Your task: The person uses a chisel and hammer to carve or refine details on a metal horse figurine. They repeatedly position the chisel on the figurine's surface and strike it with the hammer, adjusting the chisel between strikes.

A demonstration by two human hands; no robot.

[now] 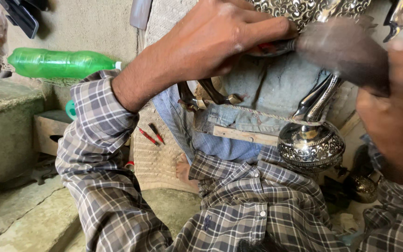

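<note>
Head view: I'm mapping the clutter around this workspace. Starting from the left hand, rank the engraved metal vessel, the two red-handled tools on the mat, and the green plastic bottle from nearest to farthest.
1. Engraved metal vessel: at the fingertips of the left hand, top centre.
2. Red-handled tools: below the forearm, on the woven mat.
3. Green plastic bottle: far left, lying on its side by the wall.

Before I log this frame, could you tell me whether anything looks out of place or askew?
Mostly tidy. A green plastic bottle lies on its side on the ledge, and two red-handled tools lie loose on the woven mat. The right hand is blurred.
</note>
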